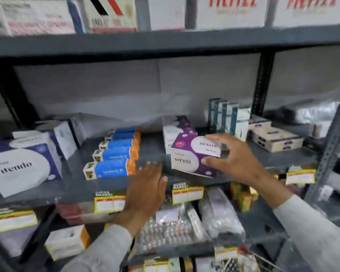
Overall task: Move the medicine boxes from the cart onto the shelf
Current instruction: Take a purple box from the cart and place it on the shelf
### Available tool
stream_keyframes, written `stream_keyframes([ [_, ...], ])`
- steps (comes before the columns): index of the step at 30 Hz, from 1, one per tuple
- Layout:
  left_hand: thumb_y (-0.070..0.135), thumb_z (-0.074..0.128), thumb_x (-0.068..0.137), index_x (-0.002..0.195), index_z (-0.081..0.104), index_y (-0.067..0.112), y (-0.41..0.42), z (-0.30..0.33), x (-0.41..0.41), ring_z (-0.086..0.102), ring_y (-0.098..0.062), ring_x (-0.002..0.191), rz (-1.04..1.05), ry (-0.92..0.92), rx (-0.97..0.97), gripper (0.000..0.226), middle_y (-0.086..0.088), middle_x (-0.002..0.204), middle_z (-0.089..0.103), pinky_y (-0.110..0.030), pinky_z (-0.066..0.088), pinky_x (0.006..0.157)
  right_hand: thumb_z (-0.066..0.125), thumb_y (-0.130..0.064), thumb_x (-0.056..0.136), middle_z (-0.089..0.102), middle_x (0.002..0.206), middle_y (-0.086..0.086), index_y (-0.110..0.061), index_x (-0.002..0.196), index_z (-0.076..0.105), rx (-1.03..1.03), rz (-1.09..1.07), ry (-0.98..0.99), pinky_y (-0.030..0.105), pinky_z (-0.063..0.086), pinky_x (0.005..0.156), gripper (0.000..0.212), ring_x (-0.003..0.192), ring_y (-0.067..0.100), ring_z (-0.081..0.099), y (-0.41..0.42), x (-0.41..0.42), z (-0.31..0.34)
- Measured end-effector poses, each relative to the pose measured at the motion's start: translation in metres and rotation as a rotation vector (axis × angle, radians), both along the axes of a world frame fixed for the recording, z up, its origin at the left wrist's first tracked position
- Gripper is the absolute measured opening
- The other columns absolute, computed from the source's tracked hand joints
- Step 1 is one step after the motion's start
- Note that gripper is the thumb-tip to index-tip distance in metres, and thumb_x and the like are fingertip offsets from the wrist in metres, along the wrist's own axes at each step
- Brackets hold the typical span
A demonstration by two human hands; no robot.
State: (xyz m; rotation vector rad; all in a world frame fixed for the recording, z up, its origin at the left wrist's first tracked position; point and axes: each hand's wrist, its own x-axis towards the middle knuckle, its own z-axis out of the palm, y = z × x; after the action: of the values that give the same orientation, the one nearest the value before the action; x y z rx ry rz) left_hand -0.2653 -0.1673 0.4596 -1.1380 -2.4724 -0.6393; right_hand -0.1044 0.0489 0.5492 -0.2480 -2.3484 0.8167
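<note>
A purple and white medicine box [190,156] marked "viresi" rests tilted at the front of the grey shelf [153,154]. My right hand [232,156] grips its right end, thumb low and fingers over the top. Directly behind it stands a second purple and white box [175,130]. My left hand [147,187] hovers flat and open at the shelf's front edge, left of the box, holding nothing. The cart is out of view.
Several blue and orange boxes [114,154] lie in a row left of the bare middle. Large blue and white boxes [22,163] fill the far left. Teal boxes [226,116] and beige cartons [273,134] stand at the right. Yellow price tags [186,193] line the edge.
</note>
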Motion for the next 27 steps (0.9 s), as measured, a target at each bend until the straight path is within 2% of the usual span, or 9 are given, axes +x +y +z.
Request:
stream_keyframes([
  [2,0.047,0.035,0.102,0.145,0.053,0.009,0.001,-0.005,-0.005,0.048,-0.031,0.142,0.033,0.022,-0.039,0.060,-0.015,0.150,0.054,-0.047,0.034,0.121,0.087,-0.038,0.075,0.059,0.122,-0.008,-0.026,0.132,0.064,-0.007,0.007,-0.051,0.017,0.044,0.094,0.063,0.113,0.010,0.058,0.004,-0.030,0.004],
  [6,0.052,0.028,0.102,0.144,0.054,0.010,0.002,-0.013,-0.006,0.047,-0.028,0.143,0.096,0.085,-0.048,0.065,-0.013,0.152,0.053,-0.044,0.033,0.121,0.083,-0.037,0.080,0.055,0.128,-0.008,-0.023,0.136,0.060,0.015,0.020,-0.121,-0.001,0.035,0.079,0.062,0.115,0.009,0.056,0.012,-0.063,-0.002],
  [11,0.055,0.020,0.103,0.147,0.050,0.012,0.003,-0.014,-0.010,0.043,-0.025,0.146,0.103,0.086,-0.056,0.069,-0.011,0.155,0.050,-0.041,0.028,0.124,0.078,-0.030,0.087,0.051,0.142,-0.005,-0.019,0.140,0.059,0.025,0.047,-0.145,-0.008,0.034,0.084,0.057,0.127,0.009,0.050,0.023,-0.073,-0.019],
  [13,0.055,0.021,0.103,0.146,0.051,0.012,0.003,-0.014,-0.009,0.044,-0.024,0.145,0.101,0.089,-0.042,0.067,-0.011,0.154,0.051,-0.041,0.028,0.123,0.074,-0.032,0.091,0.045,0.152,-0.002,-0.020,0.144,0.055,0.015,0.061,-0.131,0.004,0.039,0.102,0.057,0.135,0.007,0.043,0.025,-0.072,-0.027],
  [15,0.054,0.023,0.103,0.144,0.054,0.012,0.003,-0.013,-0.009,0.048,-0.025,0.143,0.098,0.092,-0.039,0.066,-0.011,0.152,0.054,-0.042,0.031,0.122,0.067,-0.039,0.095,0.035,0.161,-0.002,-0.025,0.150,0.048,0.035,0.076,-0.138,0.024,0.033,0.117,0.060,0.143,0.003,0.030,0.023,-0.070,-0.033],
  [18,0.053,0.025,0.103,0.144,0.054,0.012,0.002,-0.011,-0.009,0.047,-0.024,0.143,0.078,0.060,-0.007,0.065,-0.011,0.152,0.054,-0.041,0.031,0.122,0.060,-0.049,0.097,0.024,0.167,-0.005,-0.029,0.155,0.037,0.048,0.074,-0.095,0.034,0.029,0.121,0.066,0.151,0.004,0.019,0.020,-0.060,-0.042],
  [21,0.044,0.037,0.105,0.146,0.053,0.014,0.003,-0.009,0.005,0.043,-0.019,0.145,0.019,0.037,0.204,0.054,-0.006,0.154,0.052,-0.040,0.031,0.122,0.062,-0.036,0.099,0.038,0.160,-0.004,-0.023,0.149,0.048,0.110,0.004,0.093,0.032,0.033,0.117,0.054,0.148,0.006,0.030,0.014,-0.031,-0.055],
  [24,0.022,0.056,0.098,0.137,0.062,0.007,0.010,-0.028,0.040,0.048,-0.022,0.142,-0.105,0.155,0.429,0.042,-0.010,0.149,0.056,-0.038,0.039,0.117,0.066,-0.013,0.096,0.062,0.134,0.001,-0.011,0.128,0.068,0.185,-0.052,0.262,0.036,0.051,0.104,0.032,0.128,0.015,0.057,0.012,0.014,-0.084],
  [27,0.011,0.063,0.092,0.128,0.068,0.004,0.026,-0.079,0.087,0.053,-0.029,0.138,-0.248,0.202,0.417,0.037,-0.015,0.144,0.059,-0.039,0.041,0.114,0.068,-0.002,0.090,0.072,0.113,0.005,-0.006,0.110,0.076,0.208,-0.049,0.201,0.030,0.052,0.098,0.022,0.109,0.020,0.067,0.017,0.065,-0.140],
])
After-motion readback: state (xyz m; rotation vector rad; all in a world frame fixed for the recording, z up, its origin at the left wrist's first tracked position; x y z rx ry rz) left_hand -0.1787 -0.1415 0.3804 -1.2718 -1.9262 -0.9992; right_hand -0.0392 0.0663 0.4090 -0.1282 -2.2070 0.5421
